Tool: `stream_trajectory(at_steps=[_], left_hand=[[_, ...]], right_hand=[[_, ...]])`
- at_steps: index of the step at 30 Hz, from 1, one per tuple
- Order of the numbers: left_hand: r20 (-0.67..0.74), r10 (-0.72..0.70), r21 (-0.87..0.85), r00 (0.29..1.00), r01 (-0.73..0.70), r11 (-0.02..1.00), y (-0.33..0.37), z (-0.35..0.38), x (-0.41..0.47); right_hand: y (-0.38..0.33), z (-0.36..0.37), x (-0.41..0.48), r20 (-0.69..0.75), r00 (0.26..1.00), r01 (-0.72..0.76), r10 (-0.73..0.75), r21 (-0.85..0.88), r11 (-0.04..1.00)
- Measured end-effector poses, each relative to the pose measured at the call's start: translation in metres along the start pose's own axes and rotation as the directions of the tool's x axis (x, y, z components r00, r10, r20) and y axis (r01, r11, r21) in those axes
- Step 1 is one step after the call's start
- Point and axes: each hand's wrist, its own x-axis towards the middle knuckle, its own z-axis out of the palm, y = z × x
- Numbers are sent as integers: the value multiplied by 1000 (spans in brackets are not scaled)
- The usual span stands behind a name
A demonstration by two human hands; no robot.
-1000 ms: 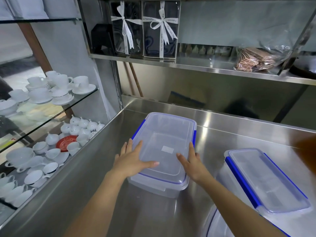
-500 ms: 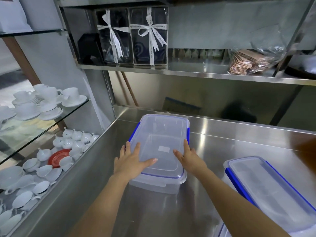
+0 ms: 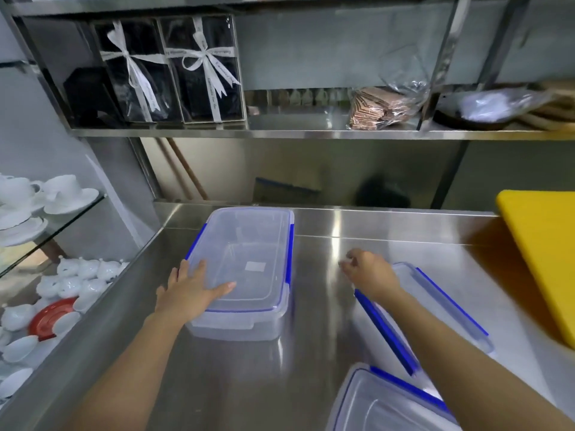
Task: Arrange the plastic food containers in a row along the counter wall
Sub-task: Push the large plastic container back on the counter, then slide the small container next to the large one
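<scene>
A clear plastic container with blue clips (image 3: 249,259) stands on the steel counter (image 3: 311,353), its far end close to the back wall. My left hand (image 3: 189,290) lies flat on the near left corner of its lid, fingers spread. My right hand (image 3: 367,272) hovers over the counter, fingers loosely curled and holding nothing, just above the far end of a second clear container with blue clips (image 3: 435,312). A third container (image 3: 389,402) shows at the bottom edge, partly cut off.
A yellow cutting board (image 3: 541,253) leans at the right. A glass shelf with white cups and saucers (image 3: 46,197) and small teapots (image 3: 77,275) sits past the counter's left edge. Above, a steel shelf (image 3: 280,132) holds ribboned boxes and a bag.
The first container slid further toward the back wall. My right hand left its lid and moved right, over the second container. My left hand stayed on the lid.
</scene>
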Motion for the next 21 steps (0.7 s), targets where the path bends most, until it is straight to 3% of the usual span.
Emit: stream_trajectory(at_steps=[3,5,8,11,14,16,21], left_hand=[[-239,112,121,965,-85,989,30,-10,-10],[-374,197,-26,906,-223,975,71,-10,-26],[-407,348,-192,845,-452,871,137,8,-61],[-219,453,-352,864,-503,789,188,42,-91],[164,404,-538,900,-261,801,222,77,-108],[327,330,-577,886,-89,812,234,98,-112],[430,353,-649,831,13,761,241,122,-119]], right_hand=[[37,-28,-5,-116,990,-74,82,71,995],[61,-39,-9,-174,975,-126,138,78,989],[93,-44,-14,-210,957,-209,201,-13,978],[117,-40,-25,-161,960,-245,230,-80,966],[134,-36,-34,-92,956,-288,279,-104,952],[143,-33,-39,-47,947,-320,316,-109,941],[156,-30,-52,90,929,-354,358,-58,933]])
